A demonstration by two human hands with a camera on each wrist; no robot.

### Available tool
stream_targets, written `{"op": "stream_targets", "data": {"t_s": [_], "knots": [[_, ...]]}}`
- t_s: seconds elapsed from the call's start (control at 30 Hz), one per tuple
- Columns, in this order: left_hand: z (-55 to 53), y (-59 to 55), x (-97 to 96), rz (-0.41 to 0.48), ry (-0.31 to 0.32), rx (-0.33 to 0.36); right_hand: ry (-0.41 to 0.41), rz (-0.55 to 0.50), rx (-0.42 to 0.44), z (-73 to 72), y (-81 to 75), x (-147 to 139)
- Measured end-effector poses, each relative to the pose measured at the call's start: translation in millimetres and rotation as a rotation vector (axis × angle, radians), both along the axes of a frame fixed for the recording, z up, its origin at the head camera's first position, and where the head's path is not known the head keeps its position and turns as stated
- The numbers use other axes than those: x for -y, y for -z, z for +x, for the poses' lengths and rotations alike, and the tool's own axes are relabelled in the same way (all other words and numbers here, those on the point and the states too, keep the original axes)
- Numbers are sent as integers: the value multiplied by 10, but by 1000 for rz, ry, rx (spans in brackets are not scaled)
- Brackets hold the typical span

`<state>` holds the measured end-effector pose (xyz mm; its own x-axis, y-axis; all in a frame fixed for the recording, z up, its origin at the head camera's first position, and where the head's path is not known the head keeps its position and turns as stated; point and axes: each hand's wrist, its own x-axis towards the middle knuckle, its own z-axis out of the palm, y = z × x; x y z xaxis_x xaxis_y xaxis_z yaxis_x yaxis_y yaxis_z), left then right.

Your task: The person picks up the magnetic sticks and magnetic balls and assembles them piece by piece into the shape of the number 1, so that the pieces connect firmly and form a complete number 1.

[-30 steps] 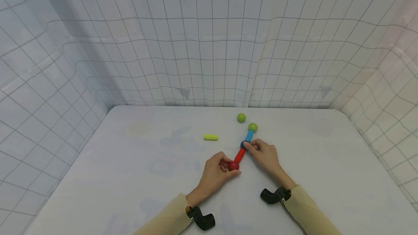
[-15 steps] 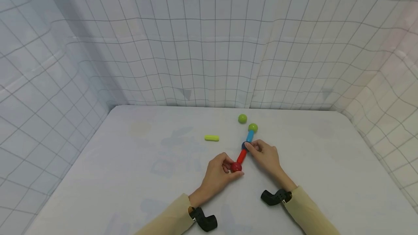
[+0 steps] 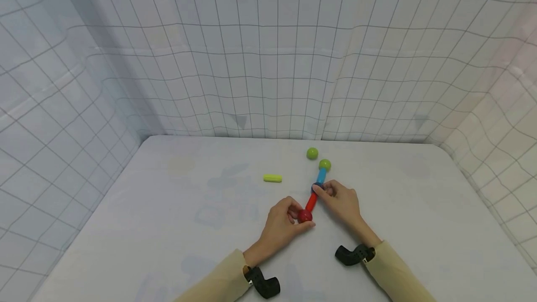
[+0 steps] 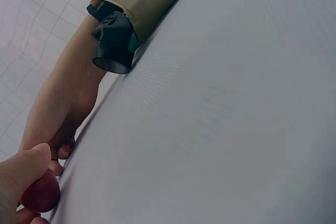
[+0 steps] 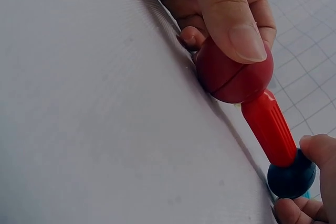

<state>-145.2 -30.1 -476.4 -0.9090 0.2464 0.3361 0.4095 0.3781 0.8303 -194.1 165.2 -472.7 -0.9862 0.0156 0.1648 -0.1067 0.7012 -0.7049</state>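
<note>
A chain of toy pieces lies on the white table: a red ball [image 5: 236, 77], a ridged red rod [image 5: 269, 127], a dark blue ball [image 5: 291, 176], a light blue rod [image 3: 321, 175] and a green ball [image 3: 325, 165]. My left hand [image 3: 279, 223] grips the red ball between thumb and fingers at the near end. With thumb and fingertips my right hand [image 3: 341, 202] pinches the dark blue ball in the middle. In the right wrist view the red rod joins these two balls. The left wrist view shows the red ball under my left thumb [image 4: 29, 163].
A loose green ball [image 3: 312, 153] lies just beyond the chain's far end. Left of the chain is a yellow-green rod [image 3: 272, 178]. White curtains with a grid pattern [image 3: 268, 59] stand behind and beside the table [image 3: 168, 227].
Both hands keep their holds. My left hand and the red ball have shifted slightly right and nearer, with the dark blue ball moving a little the same way.
</note>
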Motion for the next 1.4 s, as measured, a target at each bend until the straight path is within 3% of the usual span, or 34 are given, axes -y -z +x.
{"op": "stream_targets", "data": {"t_s": [0.37,0.6,1.0,1.4], "knots": [[-19,5,-62,-21,18,-44,24,13,-24,7,-34,15],[-13,3,-56,-28,36,-28,43,9,-21,-11,-32,16],[-17,-8,-18,-11,67,-14,27,60,-86,-93,-7,-52],[-96,-37,34,-37,80,25,5,34,-94,-180,6,-108]]}}
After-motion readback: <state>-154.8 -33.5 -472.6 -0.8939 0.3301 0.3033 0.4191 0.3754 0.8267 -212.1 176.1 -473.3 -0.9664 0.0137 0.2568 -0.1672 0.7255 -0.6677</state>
